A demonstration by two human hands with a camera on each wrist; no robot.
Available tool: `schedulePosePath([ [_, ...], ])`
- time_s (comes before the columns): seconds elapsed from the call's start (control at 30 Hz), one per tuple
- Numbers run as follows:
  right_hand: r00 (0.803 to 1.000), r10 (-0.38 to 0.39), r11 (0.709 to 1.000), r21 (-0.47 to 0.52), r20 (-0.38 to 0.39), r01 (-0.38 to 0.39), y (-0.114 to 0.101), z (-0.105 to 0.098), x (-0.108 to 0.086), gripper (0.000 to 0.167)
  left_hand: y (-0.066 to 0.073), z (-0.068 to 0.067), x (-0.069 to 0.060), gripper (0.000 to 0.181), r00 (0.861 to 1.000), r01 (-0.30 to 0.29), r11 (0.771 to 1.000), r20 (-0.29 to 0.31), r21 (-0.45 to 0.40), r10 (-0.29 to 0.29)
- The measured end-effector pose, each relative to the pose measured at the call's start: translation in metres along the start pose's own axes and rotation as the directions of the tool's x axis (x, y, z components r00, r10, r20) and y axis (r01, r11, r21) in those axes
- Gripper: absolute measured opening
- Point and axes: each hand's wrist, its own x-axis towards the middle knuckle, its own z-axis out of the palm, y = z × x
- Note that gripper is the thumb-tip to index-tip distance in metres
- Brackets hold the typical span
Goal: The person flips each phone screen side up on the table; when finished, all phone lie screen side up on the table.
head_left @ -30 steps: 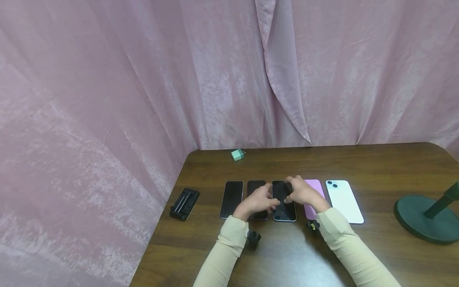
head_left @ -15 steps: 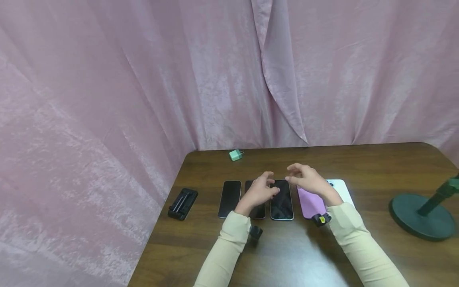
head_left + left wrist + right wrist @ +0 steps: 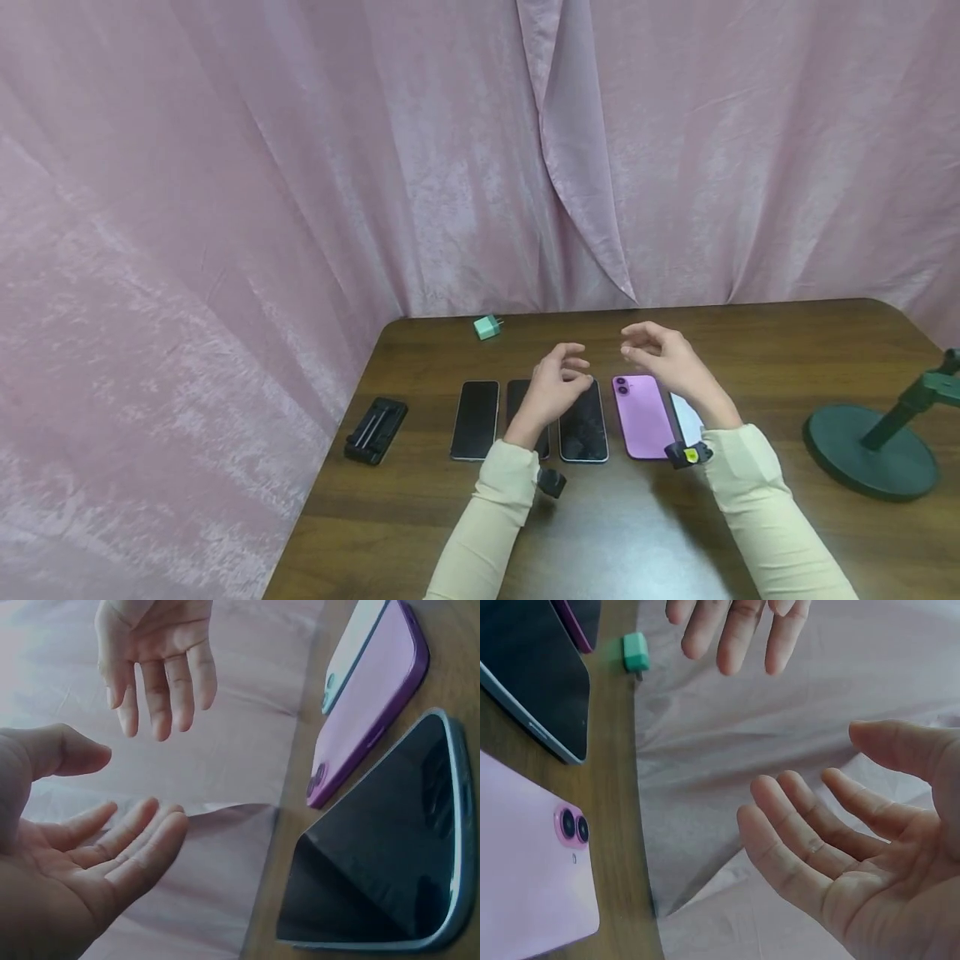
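Observation:
Above the middle phones, the left hand [image 3: 553, 390] hovers with relaxed fingers, holding nothing. The right hand [image 3: 672, 367], also empty, hangs over the far ends of the purple phone [image 3: 643, 421] and the white phone [image 3: 687, 417], partly covering the white one. A row of phones lies on the table: a dark-screened phone [image 3: 476, 421] at the left, a second [image 3: 514, 396] partly behind the left hand, and a third [image 3: 584, 429] beside the purple one. Both palms face each other in the left wrist view, the left hand [image 3: 90, 855] nearer.
A black case-like object [image 3: 377, 431] lies on the table's left side. A green plug adapter [image 3: 487, 327] is near the back edge. At the right stands a dark green round base [image 3: 870, 454] with a post. Pink curtain [image 3: 337, 167] hangs behind the table [image 3: 360, 517].
Both hands have risen off the middle phones and moved away from the body, the right one also rightward. The purple phone's camera end has come into sight, and more of the white phone is covered.

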Motion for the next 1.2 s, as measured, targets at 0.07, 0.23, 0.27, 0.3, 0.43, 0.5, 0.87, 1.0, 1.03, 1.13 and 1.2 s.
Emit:
schedulePosePath([
  [0.07,1.000,-0.009,1.000,0.021,-0.016,0.009,0.002,-0.003,0.000,0.035,0.000,0.003,0.000,0.043,1.000,-0.023,0.999,-0.004,-0.022,0.023],
  [0.23,0.999,-0.010,0.999,-0.035,-0.035,0.008,0.012,-0.010,0.000,0.037,-0.002,0.012,-0.002,0.047,0.999,-0.035,0.999,0.040,0.008,0.035],
  [0.27,0.999,-0.001,0.998,-0.060,-0.032,-0.001,0.015,-0.011,0.000,0.039,-0.003,0.014,-0.003,0.050,0.998,-0.033,0.999,0.060,0.028,0.031],
  [0.3,1.000,0.009,0.996,-0.087,-0.029,-0.012,0.017,-0.012,0.000,0.040,-0.003,0.015,-0.003,0.053,0.996,-0.028,0.998,0.085,0.059,0.023],
  [0.43,0.998,0.062,0.983,-0.172,0.016,-0.058,0.029,-0.012,0.005,0.048,-0.005,0.022,-0.003,0.065,0.983,-0.026,0.979,0.185,0.200,-0.012],
  [0.5,0.996,0.076,0.978,-0.198,0.037,-0.067,0.034,-0.013,0.007,0.050,-0.006,0.026,-0.003,0.069,0.976,-0.046,0.960,0.217,0.278,-0.016],
  [0.87,0.987,0.107,0.924,-0.378,0.116,-0.056,0.057,-0.002,0.007,0.057,-0.006,0.049,-0.010,0.074,0.954,-0.115,0.880,0.299,0.462,-0.032],
  [1.0,0.984,0.114,0.908,-0.417,0.136,-0.047,0.059,0.002,0.006,0.060,-0.005,0.055,-0.012,0.071,0.936,-0.143,0.851,0.348,0.506,-0.049],
  [1.03,0.983,0.114,0.906,-0.421,0.140,-0.045,0.059,0.002,0.006,0.060,-0.005,0.057,-0.012,0.070,0.931,-0.155,0.840,0.361,0.520,-0.051],
  [1.13,0.982,0.109,0.903,-0.428,0.155,-0.033,0.058,0.001,0.006,0.056,-0.004,0.061,-0.013,0.069,0.917,-0.190,0.809,0.395,0.556,-0.055],
  [1.2,0.982,0.095,0.903,-0.430,0.160,-0.017,0.057,0.001,0.006,0.051,-0.004,0.063,-0.014,0.069,0.912,-0.211,0.788,0.406,0.579,-0.054],
])
